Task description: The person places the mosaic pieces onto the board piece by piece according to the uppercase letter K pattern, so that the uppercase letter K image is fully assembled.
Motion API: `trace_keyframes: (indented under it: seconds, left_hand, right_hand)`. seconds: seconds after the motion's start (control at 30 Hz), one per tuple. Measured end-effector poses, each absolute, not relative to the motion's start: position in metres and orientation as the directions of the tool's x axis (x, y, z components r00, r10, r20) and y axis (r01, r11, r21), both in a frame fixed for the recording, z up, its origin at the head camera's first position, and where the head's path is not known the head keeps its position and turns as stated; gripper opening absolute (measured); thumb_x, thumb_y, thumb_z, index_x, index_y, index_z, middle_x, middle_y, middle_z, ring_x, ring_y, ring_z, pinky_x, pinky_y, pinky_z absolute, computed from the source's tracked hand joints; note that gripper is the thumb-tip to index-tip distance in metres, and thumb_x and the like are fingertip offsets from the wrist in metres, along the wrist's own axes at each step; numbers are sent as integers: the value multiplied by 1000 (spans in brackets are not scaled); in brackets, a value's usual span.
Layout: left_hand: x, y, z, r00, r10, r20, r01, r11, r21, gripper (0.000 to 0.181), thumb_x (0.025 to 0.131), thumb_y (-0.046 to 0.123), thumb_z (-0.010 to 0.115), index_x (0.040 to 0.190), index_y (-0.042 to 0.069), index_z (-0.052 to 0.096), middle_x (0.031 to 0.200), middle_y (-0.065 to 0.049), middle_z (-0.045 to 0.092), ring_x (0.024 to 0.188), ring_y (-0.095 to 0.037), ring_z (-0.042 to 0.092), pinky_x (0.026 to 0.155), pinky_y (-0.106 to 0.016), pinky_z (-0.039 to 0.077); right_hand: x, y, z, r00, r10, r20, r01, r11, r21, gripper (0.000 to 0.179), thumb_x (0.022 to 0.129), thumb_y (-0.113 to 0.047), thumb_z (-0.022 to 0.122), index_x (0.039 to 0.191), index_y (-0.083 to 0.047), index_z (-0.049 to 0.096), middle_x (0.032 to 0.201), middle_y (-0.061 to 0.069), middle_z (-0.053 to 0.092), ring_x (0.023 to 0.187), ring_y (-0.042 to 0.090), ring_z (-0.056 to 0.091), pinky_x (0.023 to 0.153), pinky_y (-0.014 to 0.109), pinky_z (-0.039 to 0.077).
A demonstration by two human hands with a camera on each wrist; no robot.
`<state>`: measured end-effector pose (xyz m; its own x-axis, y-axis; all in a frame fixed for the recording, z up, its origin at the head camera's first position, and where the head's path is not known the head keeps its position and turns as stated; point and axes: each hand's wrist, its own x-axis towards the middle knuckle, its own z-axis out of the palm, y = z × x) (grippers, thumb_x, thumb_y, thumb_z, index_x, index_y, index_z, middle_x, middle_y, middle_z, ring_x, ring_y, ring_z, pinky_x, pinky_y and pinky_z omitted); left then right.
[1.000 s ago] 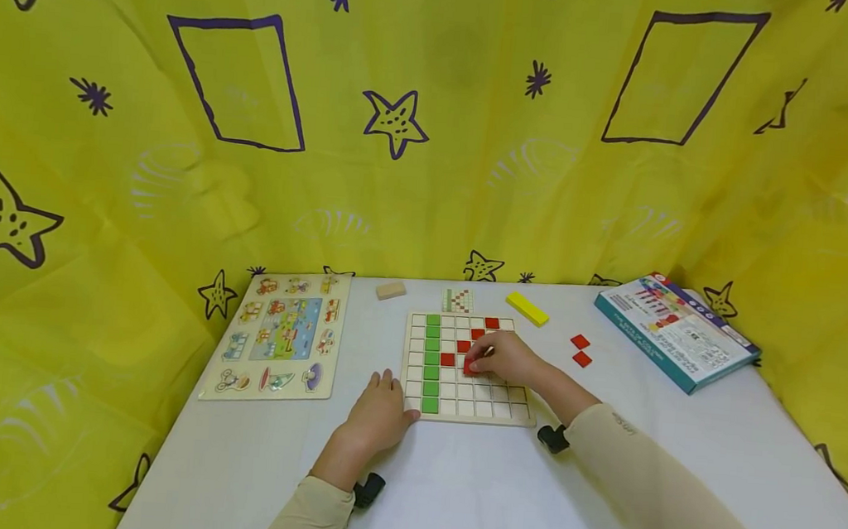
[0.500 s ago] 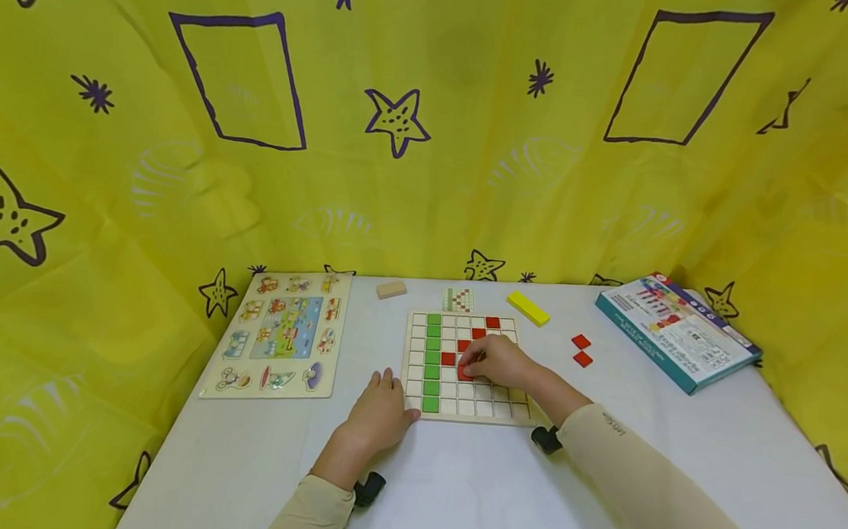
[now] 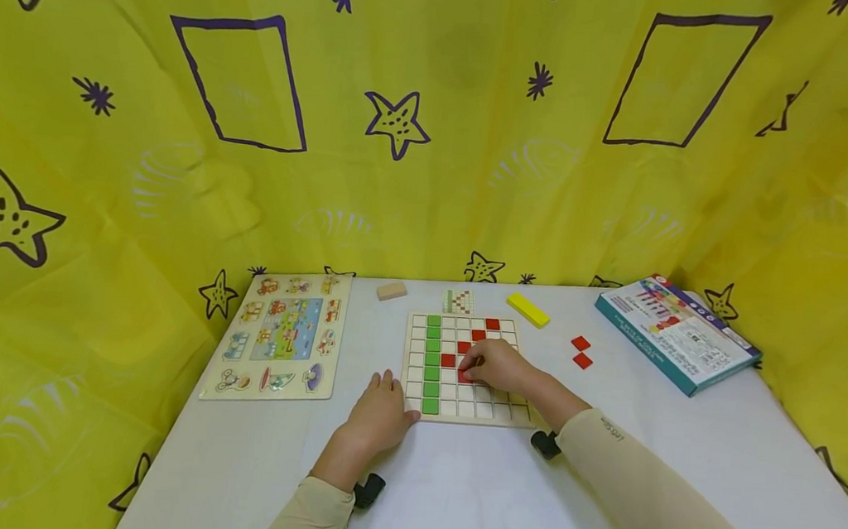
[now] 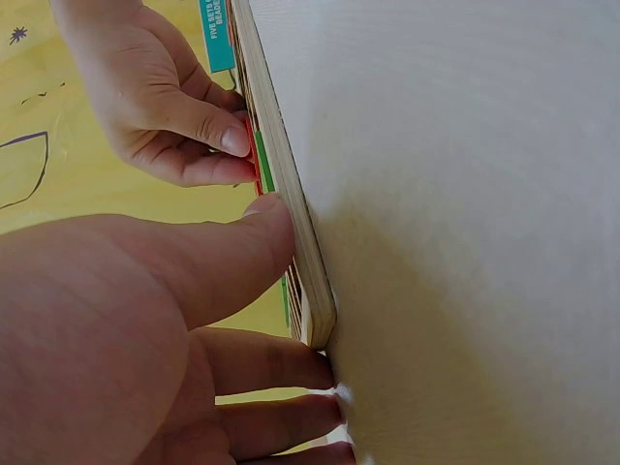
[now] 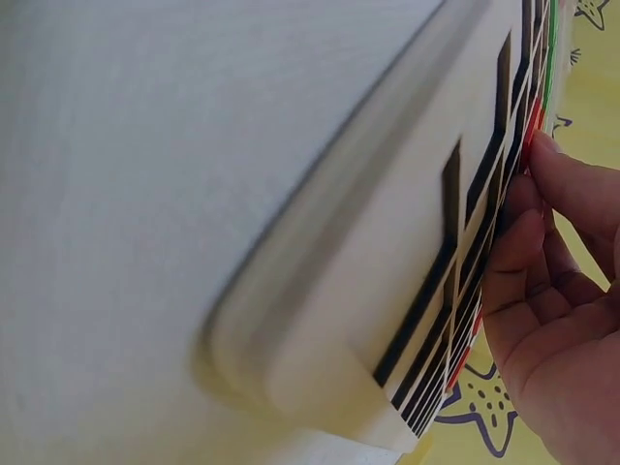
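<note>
A wooden grid board (image 3: 467, 419) lies on the white table, with a column of green tiles (image 3: 431, 372) near its left side and red tiles (image 3: 448, 360) in a slanting line. My right hand (image 3: 500, 366) reaches over the board and pinches a red square tile (image 3: 464, 377) at a cell near the middle; the right wrist view shows thumb and fingers bent at this red tile (image 5: 533, 131). My left hand (image 3: 378, 417) rests at the board's lower left corner, fingers stretched along the table, its thumb (image 4: 266, 228) against the board's edge.
Two loose red tiles (image 3: 580, 351) lie right of the board. Behind it are a small pattern card (image 3: 458, 301), a yellow block (image 3: 528, 310) and a plain wooden block (image 3: 392, 291). A picture puzzle (image 3: 279, 340) lies at left, a teal-edged box (image 3: 676, 332) at right.
My right hand has shifted slightly left and toward me with the red tile, which now sits lower over a grid cell. My left hand has stayed in place.
</note>
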<state>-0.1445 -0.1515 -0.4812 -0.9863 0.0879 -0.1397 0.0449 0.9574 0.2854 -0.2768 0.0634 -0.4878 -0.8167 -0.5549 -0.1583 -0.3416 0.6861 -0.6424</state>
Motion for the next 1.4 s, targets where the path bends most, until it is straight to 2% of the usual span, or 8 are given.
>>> trace_keyframes:
  seconds: [0.63, 0.73, 0.8, 0.93, 1.0, 1.23, 1.4]
  left_hand:
    - [-148, -154, -480, -987, 91, -130, 50, 956, 290, 71, 97, 35, 67, 139, -18, 46, 149, -34, 40, 141, -49, 34, 113, -52, 37]
    - [-146, -153, -480, -987, 92, -129, 51, 955, 291, 70, 97, 35, 67, 138, -18, 46, 149, -34, 40, 141, -49, 35, 113, -52, 37]
    - [-145, -152, -481, -987, 90, -133, 48, 955, 294, 70, 97, 35, 67, 138, -18, 46, 149, -34, 40, 141, -49, 35, 113, -52, 36]
    - [-142, -151, -483, -987, 87, -137, 43, 955, 295, 70, 97, 35, 68, 138, -18, 47, 149, -33, 40, 141, -48, 35, 113, -52, 37]
    - [-141, -150, -484, -987, 86, -138, 42, 955, 294, 70, 97, 35, 67, 138, -17, 47, 149, -33, 40, 141, -48, 35, 113, -52, 37]
    - [-142, -150, -485, -988, 76, -134, 33, 954, 298, 70, 97, 35, 68, 139, -17, 47, 149, -33, 40, 141, -48, 34, 113, -52, 36]
    - [-143, -150, -486, -988, 76, -137, 33, 956, 291, 70, 97, 35, 67, 139, -17, 47, 150, -33, 40, 141, -48, 34, 113, -52, 36]
  right_hand:
    - [-278, 62, -482, -819, -556, -141, -355, 685, -636, 8, 92, -13, 74, 95, -20, 77, 99, -7, 69, 97, 18, 57, 95, 40, 50]
    - [-278, 65, -482, -820, -559, -123, -357, 668, -653, 7, 94, -15, 73, 99, -18, 77, 101, -6, 70, 95, 17, 57, 92, 38, 51]
    - [-278, 70, -483, -829, -549, -105, -350, 656, -669, 9, 95, -17, 71, 102, -17, 77, 101, -6, 69, 92, 16, 57, 86, 35, 52]
    - [-283, 85, -480, -869, -493, -47, -334, 655, -678, 12, 97, -17, 69, 105, -12, 76, 100, -2, 69, 84, 17, 55, 73, 31, 50]
    - [-286, 96, -476, -894, -448, -17, -321, 665, -674, 14, 98, -16, 68, 107, -9, 76, 100, 1, 68, 83, 19, 55, 71, 31, 50]
    - [-301, 145, -464, -938, -316, 141, -336, 731, -594, 20, 95, -9, 70, 111, 3, 72, 106, 18, 65, 85, 27, 60, 72, 39, 52]
    - [-304, 184, -466, -959, -250, 130, -280, 795, -539, 33, 93, -13, 72, 119, 6, 67, 112, 25, 60, 89, 34, 61, 75, 45, 53]
